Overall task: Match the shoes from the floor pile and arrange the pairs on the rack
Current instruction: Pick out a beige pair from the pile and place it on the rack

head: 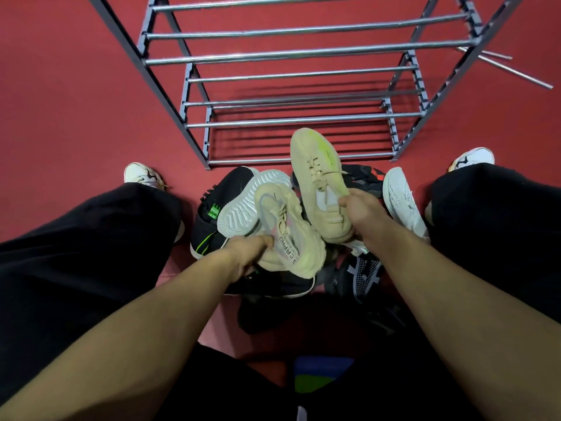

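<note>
Beyond the shoe pile (282,247), on the red floor (60,101), stands the grey metal rack (297,120), its bars bare. Nearer than the rack, the pile lies between the person's black-trousered legs: a black shoe with green marks (212,217), a white shoe (400,199) on the right, dark ones underneath. Above the pile, the right hand (361,208) grips a beige sneaker (318,177), toe towards the rack. Left of it, the left hand (249,253) clasps its beige mate (282,226), tilted, sole showing.
</note>
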A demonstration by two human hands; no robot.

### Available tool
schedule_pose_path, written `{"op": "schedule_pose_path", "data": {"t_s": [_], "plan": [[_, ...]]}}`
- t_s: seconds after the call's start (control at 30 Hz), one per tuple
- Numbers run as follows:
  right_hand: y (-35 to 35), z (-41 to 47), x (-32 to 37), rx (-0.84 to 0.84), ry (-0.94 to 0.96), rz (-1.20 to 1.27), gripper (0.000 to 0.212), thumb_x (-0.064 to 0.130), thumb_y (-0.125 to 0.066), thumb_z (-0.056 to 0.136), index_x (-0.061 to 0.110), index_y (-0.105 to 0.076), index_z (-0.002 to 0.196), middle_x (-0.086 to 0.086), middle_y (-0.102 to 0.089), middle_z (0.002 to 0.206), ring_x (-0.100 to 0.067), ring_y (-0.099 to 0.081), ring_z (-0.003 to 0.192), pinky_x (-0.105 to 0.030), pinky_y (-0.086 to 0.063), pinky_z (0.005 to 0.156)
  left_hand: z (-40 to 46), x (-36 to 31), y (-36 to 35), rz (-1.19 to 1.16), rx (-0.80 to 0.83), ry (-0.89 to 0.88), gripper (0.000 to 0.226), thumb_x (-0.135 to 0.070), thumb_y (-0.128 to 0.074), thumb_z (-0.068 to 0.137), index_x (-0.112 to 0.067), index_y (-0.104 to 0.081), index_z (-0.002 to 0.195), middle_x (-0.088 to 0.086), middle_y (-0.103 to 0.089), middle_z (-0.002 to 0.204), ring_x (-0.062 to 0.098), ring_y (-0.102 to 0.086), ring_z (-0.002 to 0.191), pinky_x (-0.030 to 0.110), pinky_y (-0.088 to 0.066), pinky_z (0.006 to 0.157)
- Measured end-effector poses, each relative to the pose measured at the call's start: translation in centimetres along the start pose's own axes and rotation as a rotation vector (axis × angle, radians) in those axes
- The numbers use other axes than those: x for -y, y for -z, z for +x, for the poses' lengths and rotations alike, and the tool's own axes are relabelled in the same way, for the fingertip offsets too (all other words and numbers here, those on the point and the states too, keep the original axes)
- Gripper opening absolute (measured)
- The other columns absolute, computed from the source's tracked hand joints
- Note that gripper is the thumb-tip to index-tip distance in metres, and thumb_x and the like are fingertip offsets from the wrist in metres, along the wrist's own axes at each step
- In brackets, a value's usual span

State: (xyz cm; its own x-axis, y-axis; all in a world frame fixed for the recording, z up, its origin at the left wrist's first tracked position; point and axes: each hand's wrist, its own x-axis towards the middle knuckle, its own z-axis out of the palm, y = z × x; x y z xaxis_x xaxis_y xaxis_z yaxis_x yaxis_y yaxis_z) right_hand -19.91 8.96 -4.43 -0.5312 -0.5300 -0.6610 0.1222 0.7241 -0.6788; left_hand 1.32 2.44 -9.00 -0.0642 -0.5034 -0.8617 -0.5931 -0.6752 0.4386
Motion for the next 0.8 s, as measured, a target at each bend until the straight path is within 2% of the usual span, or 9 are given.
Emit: {"op": "schedule_pose_path", "data": {"t_s": [0.07, 0.17, 0.23, 0.3, 0.4, 0.5, 0.6, 0.7, 0.8], "plan": [[0.5, -0.4, 0.8, -0.065, 0.021, 0.011, 0.019, 0.019, -0.045, 0.084, 0.023, -0.062, 0.076, -0.009, -0.070, 0.097, -0.031, -0.065, 0.094, -0.045, -0.054, 0.089, -1.6, -1.4, -0.4, 0.011, -0.087, -0.112, 0.038, -0.034, -0.071, 0.059, -0.008, -0.066, 0.086, 0.003, -0.064, 0.067, 0.018, -0.058, 0.056, 0.021, -0.041, 0.053], [1.7, -0.7, 1.6, -0.186, 0.025, 0.015, 0.018, 0.021, -0.044, 0.083, 0.017, -0.060, 0.075, -0.011, -0.070, 0.095, -0.034, -0.065, 0.093, -0.045, -0.052, 0.086, -4.4, -3.3, -1.1, 0.060, -0.218, -0.303, 0.047, -0.038, -0.072, 0.059, -0.014, -0.058, 0.097, -0.001, -0.067, 0.079, 0.016, -0.064, 0.069, 0.029, -0.052, 0.063], [2.3, -0.5, 1.5, -0.241, 0.045, -0.030, 0.020, 0.021, -0.042, 0.083, 0.016, -0.057, 0.072, -0.009, -0.067, 0.092, -0.033, -0.062, 0.093, -0.043, -0.052, 0.083, -6.9, -5.0, -1.0, 0.064, -0.280, -0.447, 0.041, -0.039, -0.070, 0.057, -0.026, -0.053, 0.092, -0.003, -0.066, 0.084, 0.017, -0.064, 0.077, 0.036, -0.055, 0.074], [2.3, -0.6, 1.4, -0.241, 0.038, -0.064, 0.019, 0.021, -0.042, 0.083, 0.017, -0.057, 0.072, -0.007, -0.065, 0.092, -0.030, -0.060, 0.090, -0.039, -0.050, 0.079, -9.3, -6.7, -0.2, 0.073, -0.323, -0.626, 0.034, -0.037, -0.065, 0.053, -0.031, -0.053, 0.084, -0.006, -0.067, 0.081, 0.022, -0.066, 0.078, 0.039, -0.056, 0.075], [1.8, -0.5, 0.9, -0.194, -0.038, -0.098, 0.017, 0.025, -0.044, 0.083, 0.017, -0.057, 0.075, -0.009, -0.066, 0.101, -0.032, -0.062, 0.096, -0.044, -0.052, 0.091, -11.4, -8.1, 1.8, 0.340, -0.434, -0.954, 0.033, -0.028, -0.067, 0.059, -0.033, -0.053, 0.087, -0.010, -0.063, 0.085, 0.020, -0.060, 0.079, 0.032, -0.050, 0.070], [1.2, -0.4, 0.3, -0.203, -0.096, -0.056, 0.017, 0.024, -0.047, 0.084, 0.016, -0.060, 0.078, -0.009, -0.068, 0.100, -0.030, -0.063, 0.094, -0.038, -0.052, 0.088, -9.4, -7.0, 2.5, 0.713, -0.498, -1.244, 0.031, -0.027, -0.065, 0.067, -0.030, -0.054, 0.095, -0.007, -0.058, 0.093, 0.024, -0.056, 0.086, 0.035, -0.045, 0.072], [0.9, -0.4, 0.0, -0.206, -0.118, 0.046, 0.017, 0.023, -0.049, 0.083, 0.015, -0.063, 0.078, -0.006, -0.070, 0.089, -0.027, -0.065, 0.084, -0.032, -0.051, 0.075, -5.4, -3.9, 0.9, 1.178, -0.540, -1.205, 0.022, -0.034, -0.056, 0.081, -0.027, -0.057, 0.102, -0.001, -0.059, 0.100, 0.031, -0.055, 0.092, 0.039, -0.040, 0.075], [0.7, -0.3, 0.0, -0.186, -0.154, 0.089, 0.018, 0.022, -0.048, 0.080, 0.016, -0.062, 0.071, -0.007, -0.066, 0.074, -0.028, -0.064, 0.076, -0.038, -0.054, 0.077, -3.4, -0.2, -1.3, 1.404, -0.233, -0.998, 0.037, -0.027, -0.054, 0.086, -0.030, -0.048, 0.123, -0.002, -0.050, 0.122, 0.027, -0.047, 0.115, 0.040, -0.033, 0.094], [0.5, 0.1, -0.3, -0.120, -0.200, 0.042, 0.018, 0.012, -0.047, 0.082, 0.009, -0.062, 0.074, -0.015, -0.064, 0.070, -0.029, -0.062, 0.067, -0.038, -0.053, 0.068, -2.3, 1.4, -2.1, 1.349, 0.034, -0.913, 0.048, -0.008, -0.052, 0.085, -0.023, -0.048, 0.130, 0.005, -0.044, 0.127, 0.029, -0.044, 0.116, 0.033, -0.033, 0.096]]}}
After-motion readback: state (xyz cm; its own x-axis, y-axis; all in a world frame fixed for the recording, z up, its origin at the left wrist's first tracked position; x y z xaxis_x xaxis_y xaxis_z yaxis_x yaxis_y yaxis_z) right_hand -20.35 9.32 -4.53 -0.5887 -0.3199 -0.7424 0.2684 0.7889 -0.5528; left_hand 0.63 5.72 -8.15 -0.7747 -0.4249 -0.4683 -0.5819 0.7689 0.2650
